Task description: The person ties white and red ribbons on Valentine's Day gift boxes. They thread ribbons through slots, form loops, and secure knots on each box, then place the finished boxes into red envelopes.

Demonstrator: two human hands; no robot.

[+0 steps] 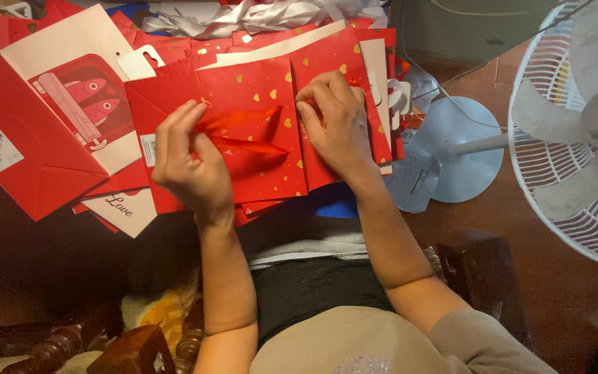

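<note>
A flat red paper gift bag (261,163) with small gold hearts lies in front of me on a pile of similar bags. A red ribbon (243,128) stretches across its face. My left hand (188,156) pinches the ribbon's left end near the bag's left edge. My right hand (337,121) presses its fingers on the bag's right side, where the ribbon's other end runs under the fingertips.
More red bags are stacked around, including a large flat one (43,149) with a white panel at the left. White ribbons (243,15) are heaped at the back. A standing fan (576,131) with its round base (461,149) stands at the right. Dark wooden chair parts (133,350) sit below.
</note>
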